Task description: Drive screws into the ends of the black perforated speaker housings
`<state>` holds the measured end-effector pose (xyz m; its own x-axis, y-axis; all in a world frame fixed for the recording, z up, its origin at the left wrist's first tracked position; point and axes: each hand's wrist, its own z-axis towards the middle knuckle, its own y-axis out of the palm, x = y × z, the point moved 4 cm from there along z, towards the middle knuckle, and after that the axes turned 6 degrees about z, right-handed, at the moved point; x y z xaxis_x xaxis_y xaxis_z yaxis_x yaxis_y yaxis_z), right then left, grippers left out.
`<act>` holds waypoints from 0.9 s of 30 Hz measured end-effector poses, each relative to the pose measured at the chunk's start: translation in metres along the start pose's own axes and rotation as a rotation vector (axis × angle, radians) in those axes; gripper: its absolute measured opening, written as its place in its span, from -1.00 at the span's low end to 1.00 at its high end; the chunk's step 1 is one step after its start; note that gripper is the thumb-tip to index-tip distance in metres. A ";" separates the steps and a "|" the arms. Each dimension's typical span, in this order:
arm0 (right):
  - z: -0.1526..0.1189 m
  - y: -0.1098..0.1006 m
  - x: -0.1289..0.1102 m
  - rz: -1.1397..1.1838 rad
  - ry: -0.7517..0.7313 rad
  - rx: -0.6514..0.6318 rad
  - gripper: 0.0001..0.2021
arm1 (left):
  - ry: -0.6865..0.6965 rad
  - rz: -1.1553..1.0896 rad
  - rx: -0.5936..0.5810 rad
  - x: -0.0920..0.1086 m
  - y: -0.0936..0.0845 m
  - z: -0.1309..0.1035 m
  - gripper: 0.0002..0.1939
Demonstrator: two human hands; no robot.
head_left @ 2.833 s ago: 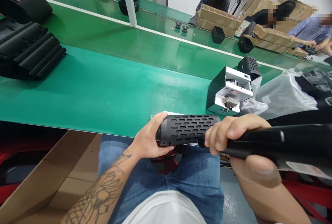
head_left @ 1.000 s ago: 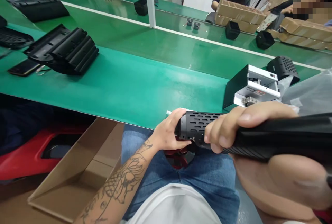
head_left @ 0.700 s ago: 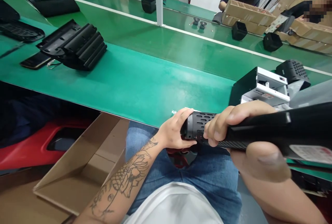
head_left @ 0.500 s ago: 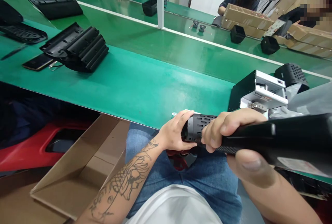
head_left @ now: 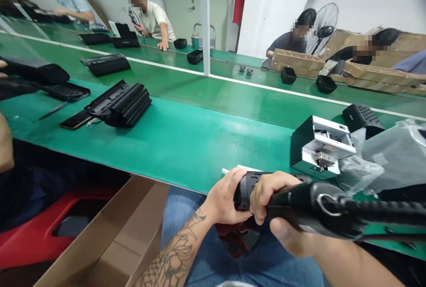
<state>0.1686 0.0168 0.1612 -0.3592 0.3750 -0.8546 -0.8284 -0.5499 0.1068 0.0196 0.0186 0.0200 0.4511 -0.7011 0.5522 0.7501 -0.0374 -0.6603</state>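
Now the black tool (head_left: 301, 205) in the right hand (head_left: 273, 188) shows its cord (head_left: 389, 212).

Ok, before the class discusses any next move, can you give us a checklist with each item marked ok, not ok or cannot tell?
1. Left hand on the slotted black housing: ok, gripping its left end.
2. Right hand around the black tool: ok.
3. Housing's slots in full view: not ok, the right hand and tool cover part.
4. Tool's tip against the housing: cannot tell, tip hidden.
5. Ribbed black part away from both hands: ok, farther left on the green table.
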 end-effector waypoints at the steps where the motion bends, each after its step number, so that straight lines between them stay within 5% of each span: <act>1: 0.000 0.001 -0.003 0.006 -0.021 -0.011 -0.64 | -0.011 0.034 0.002 0.001 0.000 -0.001 0.02; 4: -0.004 -0.002 -0.031 0.114 -0.101 0.053 -0.55 | -0.067 0.181 0.054 0.013 0.001 -0.012 0.00; 7: -0.012 -0.032 -0.067 0.099 -0.176 0.364 -0.64 | -0.162 0.357 0.211 0.036 0.009 -0.042 0.08; 11: -0.025 -0.112 -0.090 -0.340 -0.286 0.791 -0.71 | -0.169 0.313 0.252 0.068 0.033 -0.094 -0.04; 14: -0.040 -0.173 -0.081 -0.573 -0.279 1.008 -0.86 | 0.014 0.265 0.170 0.088 0.050 -0.105 -0.31; 17: -0.054 -0.207 -0.067 -0.650 -0.269 1.065 -0.83 | 0.317 0.211 0.018 0.107 0.057 -0.078 -0.64; 20: -0.066 -0.216 -0.058 -0.627 -0.265 1.073 -0.82 | 0.555 0.168 -0.019 0.121 0.042 -0.026 -0.77; 22: -0.072 -0.213 -0.057 -0.598 -0.256 1.076 -0.85 | 0.566 0.232 -0.087 0.122 0.028 0.016 -0.63; 27: -0.077 -0.194 -0.073 -0.565 -0.288 1.108 -0.92 | 0.339 0.367 -0.590 0.095 0.018 0.094 -0.08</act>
<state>0.3886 0.0389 0.1634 0.1947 0.5762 -0.7938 -0.7601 0.6001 0.2493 0.1217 0.0184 0.1084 0.3768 -0.9182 0.1218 0.1565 -0.0665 -0.9854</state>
